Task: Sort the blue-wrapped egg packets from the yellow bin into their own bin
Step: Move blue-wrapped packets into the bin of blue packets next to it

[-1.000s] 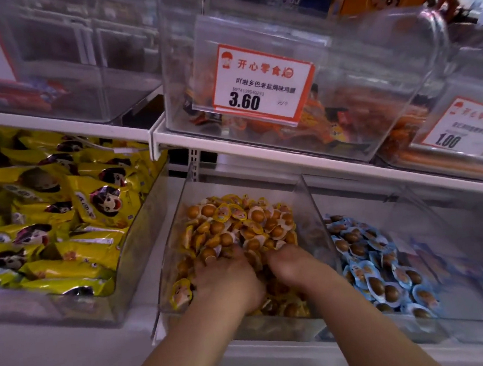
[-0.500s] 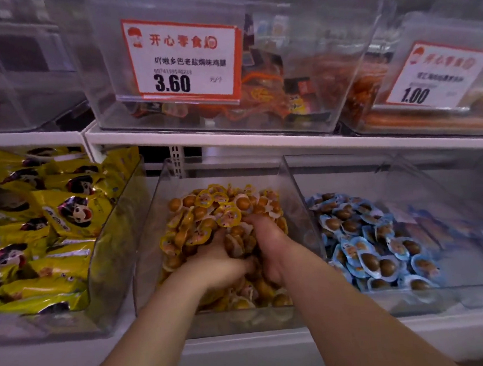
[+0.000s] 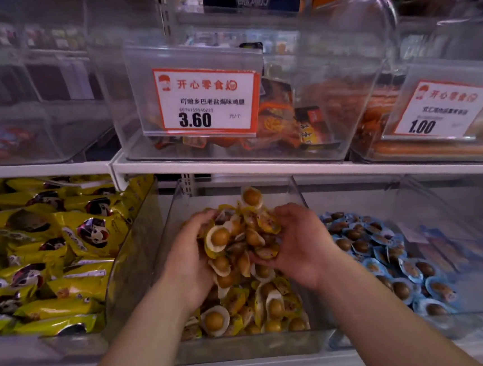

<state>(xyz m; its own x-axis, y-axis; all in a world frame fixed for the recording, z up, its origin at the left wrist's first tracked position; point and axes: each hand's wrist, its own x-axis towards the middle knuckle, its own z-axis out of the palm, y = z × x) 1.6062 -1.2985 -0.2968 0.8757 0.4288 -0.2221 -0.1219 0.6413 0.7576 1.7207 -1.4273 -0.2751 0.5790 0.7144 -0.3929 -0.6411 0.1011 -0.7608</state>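
Hands cupped together over the middle clear bin (image 3: 176, 217), lower shelf. Left hand (image 3: 188, 257) and right hand (image 3: 301, 244) face each other, palms inward, fingers curled round a heap of yellow-wrapped egg packets (image 3: 239, 235) lifted above the rest of the fill. Both hands grip the heap from either side; one packet (image 3: 251, 197) sits at the very top, round face toward the camera. Packets in the heap point every way, no shared axis; several stand on edge, others lie flat with the egg dome up.

More yellow packets (image 3: 246, 313) lie loose in the bin below the hands, mostly dome up.

Blue-wrapped egg packets (image 3: 387, 257) fill the neighbouring clear bin (image 3: 465, 318) just to the right, apart from both hands. They lie overlapped, mostly flat, domes up; the pile runs from back left to front right. Cannot tell whether any blue packet is inside the held heap or under it.

Left of the middle bin: a bin of yellow snack bags (image 3: 51, 258), piled flat.

Upper shelf (image 3: 233, 169): clear bin with orange packets and a price tag (image 3: 207, 101) reading 3.60; to its right a second tag (image 3: 438, 110) reading 1.00, blurred
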